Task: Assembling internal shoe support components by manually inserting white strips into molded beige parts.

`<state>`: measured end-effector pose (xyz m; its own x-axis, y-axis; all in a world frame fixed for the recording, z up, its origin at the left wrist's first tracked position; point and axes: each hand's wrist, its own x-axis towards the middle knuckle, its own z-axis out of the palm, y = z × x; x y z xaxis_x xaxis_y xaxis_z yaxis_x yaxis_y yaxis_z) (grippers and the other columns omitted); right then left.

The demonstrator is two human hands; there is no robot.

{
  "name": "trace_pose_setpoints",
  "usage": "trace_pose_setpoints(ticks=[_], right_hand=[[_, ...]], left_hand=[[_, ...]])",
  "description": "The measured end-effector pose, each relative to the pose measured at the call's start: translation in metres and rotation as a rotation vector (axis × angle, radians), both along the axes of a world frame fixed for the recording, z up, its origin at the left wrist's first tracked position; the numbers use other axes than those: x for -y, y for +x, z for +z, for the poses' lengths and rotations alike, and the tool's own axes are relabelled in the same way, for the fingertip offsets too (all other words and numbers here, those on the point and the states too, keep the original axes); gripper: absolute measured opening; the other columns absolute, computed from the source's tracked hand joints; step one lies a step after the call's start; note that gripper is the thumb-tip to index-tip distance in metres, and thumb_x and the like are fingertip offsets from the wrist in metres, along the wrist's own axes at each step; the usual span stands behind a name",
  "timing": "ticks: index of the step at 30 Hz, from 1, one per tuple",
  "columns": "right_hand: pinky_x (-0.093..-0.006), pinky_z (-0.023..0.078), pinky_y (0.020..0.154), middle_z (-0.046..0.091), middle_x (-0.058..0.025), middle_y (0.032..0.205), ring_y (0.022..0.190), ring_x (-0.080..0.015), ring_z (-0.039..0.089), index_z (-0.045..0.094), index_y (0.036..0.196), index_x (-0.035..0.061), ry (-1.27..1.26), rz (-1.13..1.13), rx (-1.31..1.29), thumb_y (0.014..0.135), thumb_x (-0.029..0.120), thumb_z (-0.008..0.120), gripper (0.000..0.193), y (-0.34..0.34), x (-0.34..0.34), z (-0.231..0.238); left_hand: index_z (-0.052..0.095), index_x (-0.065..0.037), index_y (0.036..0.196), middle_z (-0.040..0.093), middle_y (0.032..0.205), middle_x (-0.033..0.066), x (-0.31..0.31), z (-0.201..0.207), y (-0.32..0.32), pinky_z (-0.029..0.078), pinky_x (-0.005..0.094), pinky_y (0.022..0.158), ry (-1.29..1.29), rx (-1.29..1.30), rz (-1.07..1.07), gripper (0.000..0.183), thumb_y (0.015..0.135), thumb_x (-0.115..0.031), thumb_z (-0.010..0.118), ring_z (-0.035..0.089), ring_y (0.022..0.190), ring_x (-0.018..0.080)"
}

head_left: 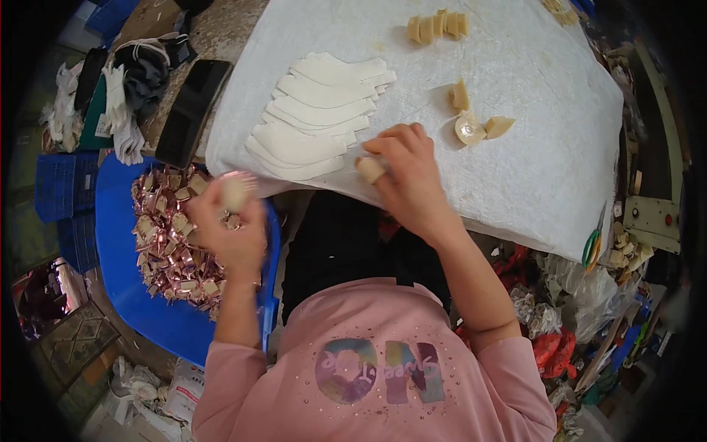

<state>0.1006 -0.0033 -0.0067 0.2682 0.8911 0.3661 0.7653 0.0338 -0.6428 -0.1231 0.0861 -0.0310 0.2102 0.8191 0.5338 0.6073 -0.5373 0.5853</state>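
My left hand (239,228), smeared by motion, is raised over the right side of a blue bin. A pale cover shows on one fingertip, and a shiny pink piece seems pinched at the fingers; its shape is blurred. My right hand (409,173) hovers at the table's near edge, fingers bent and apart, with a beige cover (370,170) on one finger and nothing visible in its grasp. Left of it lies an overlapping row of thin white curved sheets (317,118). Several shiny pink-and-tan pieces (173,236) fill the bin (121,269).
Beyond my right hand sit tan block-like pieces (470,129) and a row of similar pieces (438,27) on the white-covered table (530,184). A black phone (193,110) and gloves (118,103) lie at the left. Plastic bags (582,291) and scraps crowd the right.
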Motion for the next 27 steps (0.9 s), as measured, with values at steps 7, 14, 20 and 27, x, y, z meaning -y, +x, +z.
trace_pose_setpoints(ticks=[7,14,20,27], right_hand=[[-0.0388,0.033,0.081,0.053,-0.0071,0.086,0.089,-0.0266,0.047,0.06,0.083,0.0063,-0.115,-0.08,0.204,0.07,0.013,0.069,0.017,-0.019,-0.025,0.001],[-0.0393,0.031,0.081,0.051,-0.006,0.083,0.085,-0.0265,0.046,0.056,0.074,0.0074,-0.067,-0.065,0.199,0.069,0.008,0.066,0.012,-0.023,-0.031,-0.007],[-0.0414,0.033,0.079,0.052,-0.0087,0.084,0.086,-0.0264,0.046,0.053,0.073,0.0039,0.008,0.008,0.383,0.067,0.005,0.059,0.009,-0.023,-0.032,-0.003],[-0.0414,0.034,0.08,0.056,-0.0108,0.073,0.077,-0.0271,0.052,0.051,0.073,0.0032,-0.153,0.067,0.342,0.067,0.008,0.062,0.013,-0.021,-0.042,0.022]], left_hand=[[0.052,-0.003,0.121,0.054,0.102,0.0135,-0.058,-0.013,-0.152,0.038,0.0376,0.085,-0.021,-0.278,0.588,0.05,0.077,-0.018,0.068,0.049,0.095,0.0288],[0.062,-0.003,0.102,0.058,0.102,0.0111,-0.035,0.017,-0.057,0.037,0.0381,0.09,0.189,-0.188,0.196,0.027,0.075,-0.005,0.062,0.05,0.1,0.0275],[0.065,-0.006,0.094,0.056,0.09,0.0061,0.003,0.009,0.031,0.042,0.036,0.077,0.163,-0.034,-0.52,0.033,0.063,0.005,0.066,0.053,0.088,0.0258],[0.063,-0.001,0.097,0.054,0.096,0.0083,0.012,-0.008,0.055,0.039,0.0364,0.081,0.176,-0.121,-0.447,0.033,0.064,0.006,0.065,0.047,0.091,0.0284]])
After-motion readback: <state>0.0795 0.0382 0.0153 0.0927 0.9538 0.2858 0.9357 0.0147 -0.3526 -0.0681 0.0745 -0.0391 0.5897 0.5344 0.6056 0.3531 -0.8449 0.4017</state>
